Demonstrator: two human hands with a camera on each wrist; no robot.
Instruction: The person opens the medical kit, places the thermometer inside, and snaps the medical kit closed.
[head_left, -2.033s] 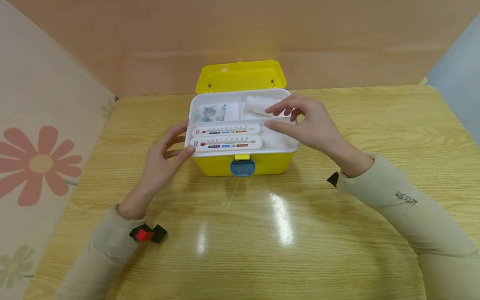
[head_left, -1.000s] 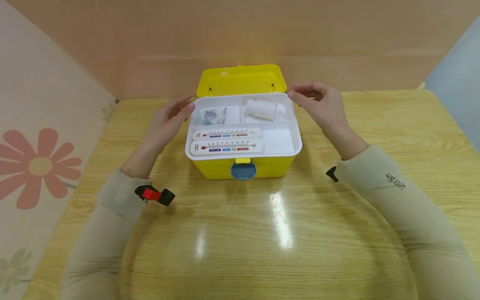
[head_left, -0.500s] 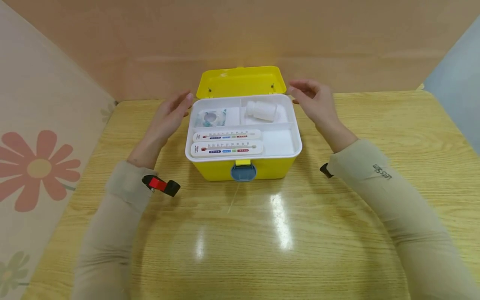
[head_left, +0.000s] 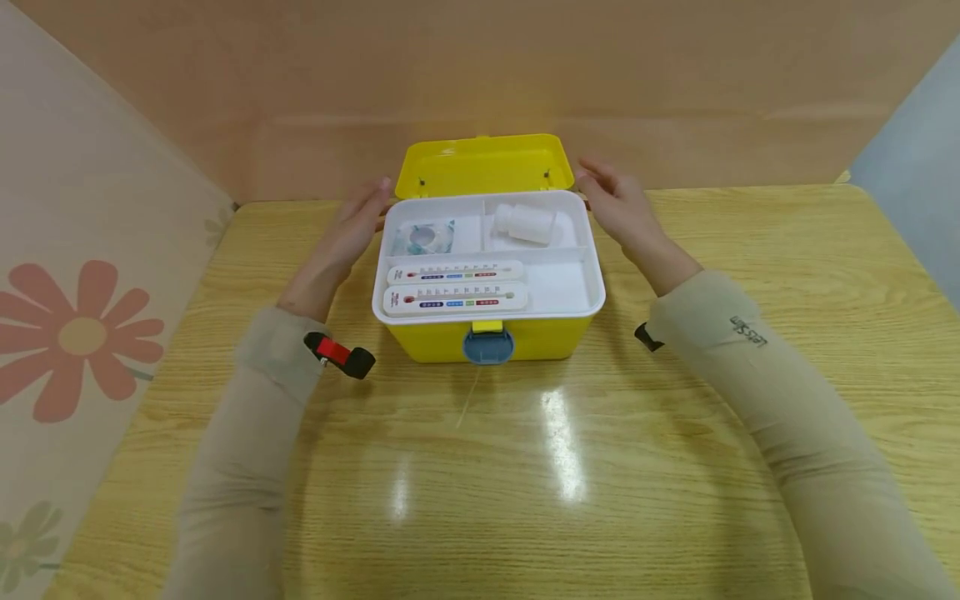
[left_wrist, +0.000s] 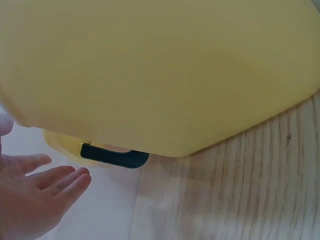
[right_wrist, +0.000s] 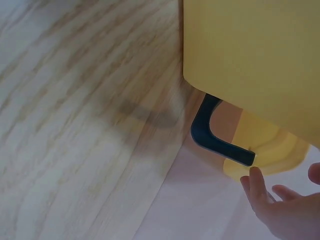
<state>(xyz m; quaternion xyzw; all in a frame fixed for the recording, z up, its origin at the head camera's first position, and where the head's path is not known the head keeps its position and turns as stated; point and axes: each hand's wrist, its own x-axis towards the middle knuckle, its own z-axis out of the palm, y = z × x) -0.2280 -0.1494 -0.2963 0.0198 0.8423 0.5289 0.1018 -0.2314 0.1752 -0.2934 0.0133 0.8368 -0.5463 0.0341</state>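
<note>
A yellow box [head_left: 420,340] with a white tray [head_left: 558,283] stands on the table, its yellow lid [head_left: 483,167] tipped back. Two white thermometers [head_left: 456,298] lie in the tray's front compartment. Behind them are a clear packet with a teal print [head_left: 423,237] and, to the right, a white bottle [head_left: 525,223] on its side. My left hand [head_left: 348,229] is at the box's back left corner, fingers extended and holding nothing. On the other side my right hand [head_left: 618,204] reaches beside the lid's right edge, fingertips close to the dark handle [right_wrist: 215,142] in the right wrist view.
The wooden table [head_left: 487,500] spreads in front and to both sides. A beige backdrop [head_left: 675,83] rises close behind the lid. On the left is a wall with flower prints [head_left: 82,333]. A blue latch [head_left: 489,346] hangs at the box's front.
My right hand has left the bottle and moved to the lid's right side. The left hand has gone from the tray's front left rim to the back left corner.
</note>
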